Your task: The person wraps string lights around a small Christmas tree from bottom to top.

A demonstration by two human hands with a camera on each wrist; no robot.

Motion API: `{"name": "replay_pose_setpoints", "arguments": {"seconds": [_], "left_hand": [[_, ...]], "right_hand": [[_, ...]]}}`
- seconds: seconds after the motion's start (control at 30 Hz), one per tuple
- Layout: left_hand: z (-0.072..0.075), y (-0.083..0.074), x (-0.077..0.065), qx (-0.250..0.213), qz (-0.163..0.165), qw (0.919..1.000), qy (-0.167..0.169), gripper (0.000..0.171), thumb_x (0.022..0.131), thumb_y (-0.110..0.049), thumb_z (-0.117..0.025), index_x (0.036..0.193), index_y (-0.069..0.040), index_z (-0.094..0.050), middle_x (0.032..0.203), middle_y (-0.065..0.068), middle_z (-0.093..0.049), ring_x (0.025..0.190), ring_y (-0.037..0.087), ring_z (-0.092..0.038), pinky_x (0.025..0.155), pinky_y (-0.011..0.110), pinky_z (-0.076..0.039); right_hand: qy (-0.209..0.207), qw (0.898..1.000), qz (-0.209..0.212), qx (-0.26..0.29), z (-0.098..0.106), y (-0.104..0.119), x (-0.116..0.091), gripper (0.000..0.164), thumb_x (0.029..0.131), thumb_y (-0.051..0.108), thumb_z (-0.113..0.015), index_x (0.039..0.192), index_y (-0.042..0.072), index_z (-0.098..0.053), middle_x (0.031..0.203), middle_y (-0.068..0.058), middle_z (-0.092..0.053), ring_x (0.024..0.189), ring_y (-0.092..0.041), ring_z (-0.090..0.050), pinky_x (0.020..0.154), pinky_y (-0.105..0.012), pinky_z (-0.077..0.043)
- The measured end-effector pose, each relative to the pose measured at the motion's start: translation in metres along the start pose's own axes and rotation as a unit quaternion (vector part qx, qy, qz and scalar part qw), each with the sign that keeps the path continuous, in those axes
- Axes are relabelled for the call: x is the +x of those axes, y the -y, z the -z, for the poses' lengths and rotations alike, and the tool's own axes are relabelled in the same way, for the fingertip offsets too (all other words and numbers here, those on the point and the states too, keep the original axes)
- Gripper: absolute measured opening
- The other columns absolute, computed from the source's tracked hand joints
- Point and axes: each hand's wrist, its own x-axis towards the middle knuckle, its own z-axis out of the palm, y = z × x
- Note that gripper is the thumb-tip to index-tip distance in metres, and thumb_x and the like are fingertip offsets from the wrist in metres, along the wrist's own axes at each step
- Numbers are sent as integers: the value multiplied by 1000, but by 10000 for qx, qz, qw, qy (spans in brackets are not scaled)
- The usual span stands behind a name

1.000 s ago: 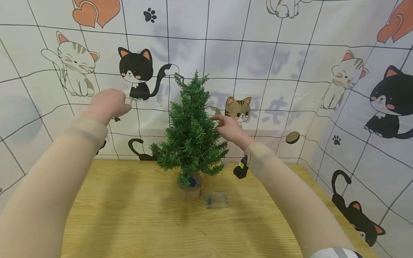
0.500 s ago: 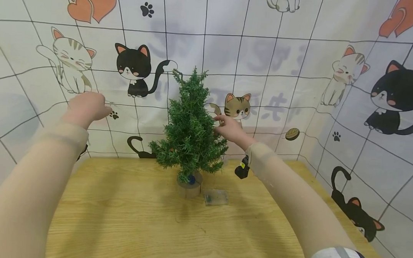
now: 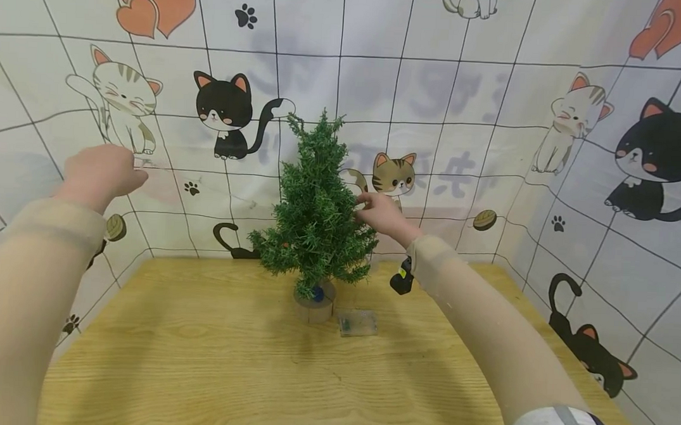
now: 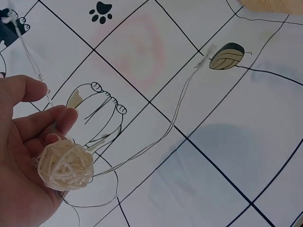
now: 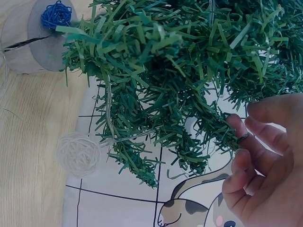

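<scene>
A small artificial Christmas tree [image 3: 318,205] stands on a round wooden base, with a thin clear wire running through its branches. My left hand [image 3: 99,173], far left of the tree in the head view, pinches the thin wire of a string light between thumb and forefinger. In the left wrist view a cream woven ball [image 4: 65,164] on that wire hangs against the curled fingers, and loose wire trails off right. My right hand [image 5: 265,156] holds the tip of a branch [image 5: 222,132] at the tree's right side. A white woven ball [image 5: 79,153] hangs below the branches.
A clear battery box [image 3: 358,323] lies on the wooden table [image 3: 208,371] right of the base. A blue woven ball [image 5: 56,15] sits by the trunk. A black object [image 3: 402,277] shows beside the right forearm. A cat-print cloth [image 3: 471,91] covers the walls.
My left hand has moved left, away from the tree, with the string light's wire in its fingers. The right hand has stayed at the tree's right side.
</scene>
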Motion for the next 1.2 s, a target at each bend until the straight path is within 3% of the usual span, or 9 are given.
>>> {"name": "replay_pose_setpoints", "arguments": {"seconds": [0.17, 0.27, 0.47, 0.7, 0.83, 0.93, 1.07, 1.2], "left_hand": [[8, 2, -4, 99, -105, 9999, -93, 29, 90, -25, -41, 69, -6, -47, 70, 13, -48, 65, 33, -46, 53, 48, -40], [17, -3, -8, 232, -246, 9989, -314, 27, 88, -24, -41, 68, -6, -46, 69, 11, -48, 64, 32, -46, 51, 47, -39], [49, -19, -25, 648, -574, 9937, -716, 26, 88, -21, -42, 66, -8, -44, 70, 11, -45, 61, 27, -43, 48, 40, -35], [85, -37, -49, 965, -786, 9869, -1024, 22, 91, -22, -44, 82, -4, -55, 86, 15, -51, 66, 31, -48, 45, 44, -37], [101, -53, -64, 1041, -1256, 9709, -1752, 19, 88, -18, -49, 76, -4, -53, 75, 11, -47, 55, 26, -43, 40, 39, -32], [108, -68, -77, 1084, -1592, 9567, -2183, 18, 87, -17, -51, 82, 0, -57, 71, 10, -47, 54, 24, -42, 37, 36, -29], [116, -89, -92, 1181, -1863, 9452, -2409, 18, 88, -18, -51, 87, -1, -58, 72, 8, -48, 57, 24, -44, 36, 35, -29], [118, -109, -103, 1332, -2275, 9218, -2843, 22, 88, -20, -52, 70, -7, -47, 65, 5, -43, 55, 23, -42, 36, 33, -27]], "right_hand": [[-31, 10000, -28, 1, 2, 2, -4, 44, 97, 14, -50, 139, 3, -48, 109, -17, -67, 93, -29, -62, 70, -36, -43], [-164, 9998, 84, 20, 4, 2, -7, 41, 99, 16, -50, 140, 6, -49, 117, -16, -62, 93, -28, -60, 69, -36, -41], [-771, 9959, 432, 176, 23, 5, -16, 38, 100, 19, -52, 137, 11, -52, 120, -14, -60, 92, -29, -58, 69, -40, -44], [-1194, 9898, 688, 371, 48, 29, -27, 37, 99, 19, -55, 135, 13, -54, 119, -11, -57, 95, -25, -59, 77, -43, -47], [-1406, 9838, 1047, 361, 55, 47, -33, 34, 98, 19, -55, 132, 13, -57, 114, -9, -60, 92, -24, -60, 77, -40, -47], [-1522, 9785, 1326, 426, 58, 60, -36, 33, 97, 20, -57, 130, 13, -59, 109, -7, -61, 89, -22, -59, 72, -37, -45], [-1619, 9734, 1552, 461, 59, 77, -41, 33, 97, 20, -58, 129, 14, -59, 107, -3, -62, 87, -18, -56, 66, -32, -42], [-1624, 9696, 1745, 554, 56, 93, -46, 33, 96, 18, -59, 130, 14, -60, 107, -2, -62, 86, -17, -56, 66, -30, -42]]}}
